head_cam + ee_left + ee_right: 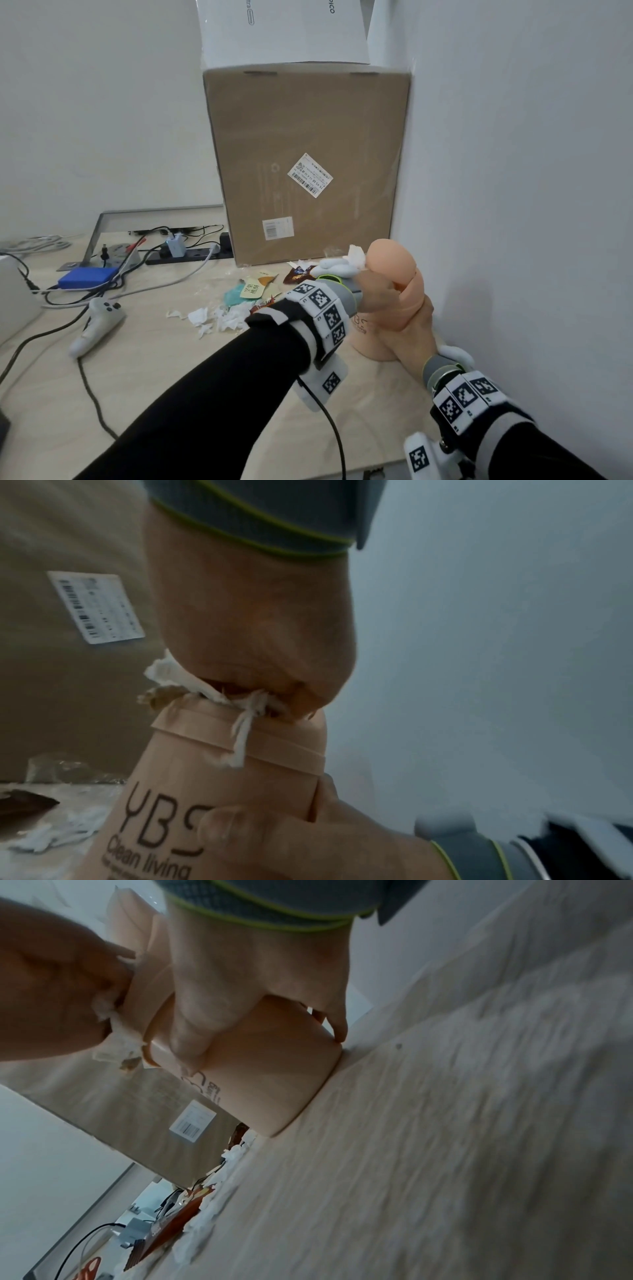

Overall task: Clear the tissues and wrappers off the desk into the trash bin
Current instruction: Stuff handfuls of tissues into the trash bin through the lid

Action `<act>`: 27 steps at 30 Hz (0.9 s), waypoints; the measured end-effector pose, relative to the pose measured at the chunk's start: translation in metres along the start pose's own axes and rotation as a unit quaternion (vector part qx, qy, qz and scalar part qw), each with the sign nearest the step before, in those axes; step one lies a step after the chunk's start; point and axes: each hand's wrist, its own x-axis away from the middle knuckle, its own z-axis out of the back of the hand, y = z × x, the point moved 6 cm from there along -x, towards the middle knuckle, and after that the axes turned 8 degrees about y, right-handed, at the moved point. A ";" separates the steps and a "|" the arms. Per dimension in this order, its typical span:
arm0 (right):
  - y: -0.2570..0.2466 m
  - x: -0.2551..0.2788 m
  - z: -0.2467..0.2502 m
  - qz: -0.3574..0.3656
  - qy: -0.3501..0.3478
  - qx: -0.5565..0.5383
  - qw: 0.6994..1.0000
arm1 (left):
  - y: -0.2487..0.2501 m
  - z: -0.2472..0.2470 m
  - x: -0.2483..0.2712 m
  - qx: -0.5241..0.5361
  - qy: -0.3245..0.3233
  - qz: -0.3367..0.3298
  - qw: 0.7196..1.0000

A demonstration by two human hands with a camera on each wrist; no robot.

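Note:
A small peach trash bin [394,263] with a tipped-open lid stands on the desk by the right wall. My right hand [418,339] grips its body, thumb across the printed front [219,777]. My left hand [376,294] is fisted at the bin's mouth and holds crumpled white tissue [171,672]; shreds hang over the rim. The right wrist view shows that right hand [246,988] on the bin [274,1074] and the left hand [51,993] with its tissue [113,1034]. More torn tissues [219,317] and snack wrappers [253,289] lie on the desk left of the bin.
A tall cardboard box [308,164] stands right behind the litter, with a white box on top. A white controller [97,322], a blue box [87,277], a power strip and tangled cables fill the desk's left. The wall [513,205] closes the right side.

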 end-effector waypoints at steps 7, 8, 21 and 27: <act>0.004 -0.002 -0.005 -0.016 -0.001 0.005 1.000 | 0.002 0.017 0.015 -0.135 0.026 -0.089 0.987; 0.005 -0.002 -0.005 -0.018 -0.002 0.007 1.000 | 0.000 0.024 0.016 -0.126 0.052 -0.103 0.985; 0.001 0.002 -0.003 0.009 0.011 -0.020 1.000 | -0.045 0.037 0.022 0.091 0.230 0.049 0.968; -0.001 -0.002 -0.004 0.003 0.015 -0.017 1.000 | -0.013 0.021 0.024 0.049 0.174 -0.036 0.983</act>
